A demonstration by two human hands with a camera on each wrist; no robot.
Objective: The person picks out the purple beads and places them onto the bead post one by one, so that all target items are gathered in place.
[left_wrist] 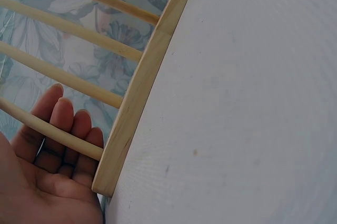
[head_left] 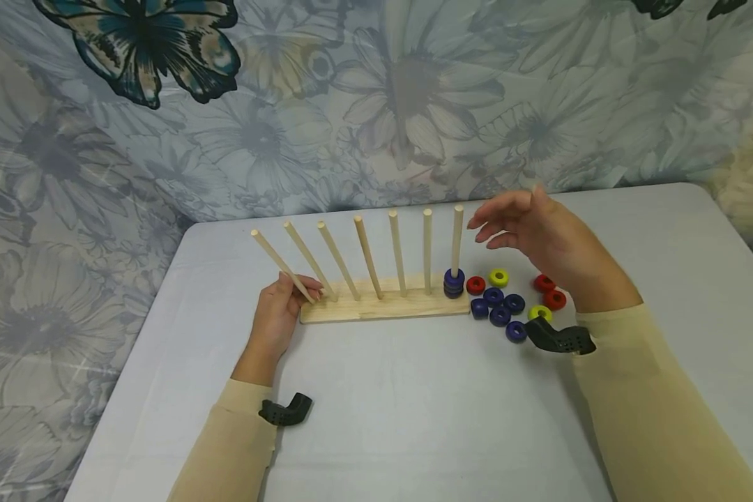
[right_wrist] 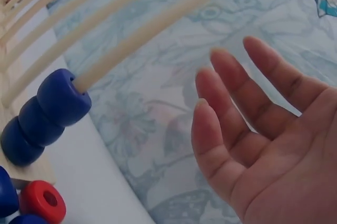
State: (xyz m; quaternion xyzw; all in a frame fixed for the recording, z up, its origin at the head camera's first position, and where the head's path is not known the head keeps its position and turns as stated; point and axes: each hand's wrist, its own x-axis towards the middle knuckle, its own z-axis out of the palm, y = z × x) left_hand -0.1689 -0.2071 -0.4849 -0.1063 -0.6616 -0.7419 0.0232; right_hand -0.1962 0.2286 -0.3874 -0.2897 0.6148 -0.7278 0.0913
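A wooden peg stand [head_left: 389,307] with a row of upright pegs stands on the table. My left hand [head_left: 275,317] holds its left end, with the fingers passing behind the leftmost peg [left_wrist: 58,133]. Three blue beads [right_wrist: 46,118] are stacked at the foot of the rightmost peg [head_left: 457,240]. My right hand [head_left: 542,240] is raised just right of that peg, apart from it. Its fingers are spread and relaxed, with nothing between them. Below it lie loose beads: several blue ones [head_left: 500,316], red ones [head_left: 554,300] and yellow ones [head_left: 498,277].
A white-covered table [head_left: 414,411] carries everything. Behind it hangs a flower-patterned cloth [head_left: 408,104] with a butterfly [head_left: 141,42] at the upper left. Black wrist mounts [head_left: 286,410] sit on both sleeves. The right one hangs close by the loose beads.
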